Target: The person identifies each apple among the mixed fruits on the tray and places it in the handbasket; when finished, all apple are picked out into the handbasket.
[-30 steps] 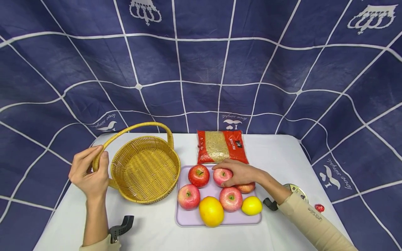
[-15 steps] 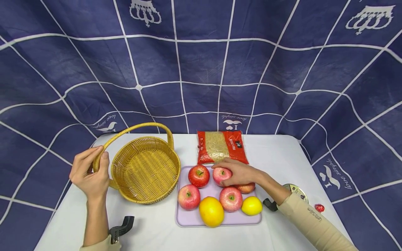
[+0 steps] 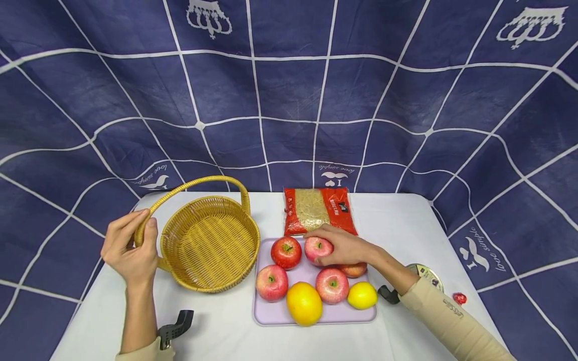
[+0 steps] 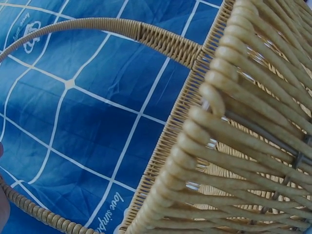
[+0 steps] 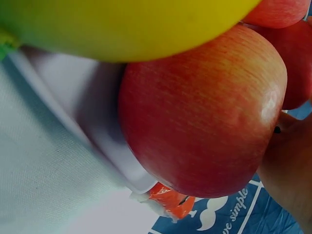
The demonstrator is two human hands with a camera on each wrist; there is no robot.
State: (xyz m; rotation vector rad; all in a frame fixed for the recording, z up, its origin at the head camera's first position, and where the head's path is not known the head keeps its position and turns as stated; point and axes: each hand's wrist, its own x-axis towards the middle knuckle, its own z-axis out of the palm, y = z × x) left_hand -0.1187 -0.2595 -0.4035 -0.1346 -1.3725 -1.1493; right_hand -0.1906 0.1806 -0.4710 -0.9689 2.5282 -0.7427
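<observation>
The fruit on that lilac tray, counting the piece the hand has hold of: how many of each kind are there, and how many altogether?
Apples: 5, including one gripped by the right hand and one partly hidden by it
Lemon: 1
Orange-coloured fruit: 1
Total: 7

Diffuse, bright light is filling the head view; sharpness is varying elsewhere.
Head: a faint shadow is lying on the white table (image 3: pixel 221 331) at 7 o'clock. Right wrist: the yellow fruit (image 5: pixel 131 29) is appearing blurred at 11 o'clock, glare is whitening the near apple (image 5: pixel 204 117) at 3 o'clock, shadow is darkening the tray (image 5: pixel 63 83) at 10 o'clock. Left wrist: the basket rim (image 4: pixel 225 53) is glinting at 1 o'clock.
</observation>
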